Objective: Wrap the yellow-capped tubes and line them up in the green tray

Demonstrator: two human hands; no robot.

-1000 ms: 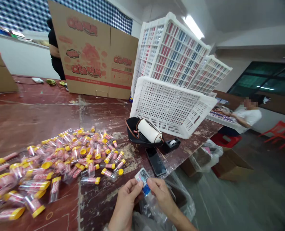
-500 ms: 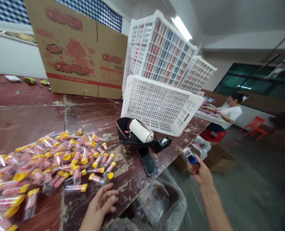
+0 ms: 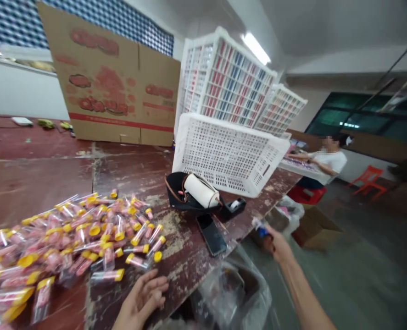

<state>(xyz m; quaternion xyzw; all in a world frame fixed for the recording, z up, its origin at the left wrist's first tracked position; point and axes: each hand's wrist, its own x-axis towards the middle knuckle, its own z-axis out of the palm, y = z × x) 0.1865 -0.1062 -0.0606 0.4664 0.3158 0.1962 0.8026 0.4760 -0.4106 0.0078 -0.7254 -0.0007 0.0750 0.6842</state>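
Observation:
My left hand (image 3: 145, 294) rests at the table's near edge, palm turned up and fingers loosely apart, holding nothing. Just beyond it lies a wide heap of clear tubes (image 3: 108, 256) with yellow caps and pink contents. Out to the right, past the table edge, my right hand (image 3: 278, 246) is closed round a small clear tube with a blue end (image 3: 261, 229); motion blurs its details. A black phone (image 3: 212, 234) lies flat between my hands. Behind the phone are a tape dispenser (image 3: 233, 208) and a black bag (image 3: 175, 192) with a white roll-shaped item (image 3: 201, 190) on it.
A white plastic crate (image 3: 224, 153) leans tilted on the table (image 3: 124, 169) before stacked full crates (image 3: 237, 78). A large carton (image 3: 120, 96) stands at the back left. A plastic-lined bin (image 3: 229, 293) sits below the edge. A person (image 3: 327, 160) works at the far right.
My right hand has moved slightly left toward the table edge with the small tube, which has tilted. My left hand has barely moved. The view has shifted a little.

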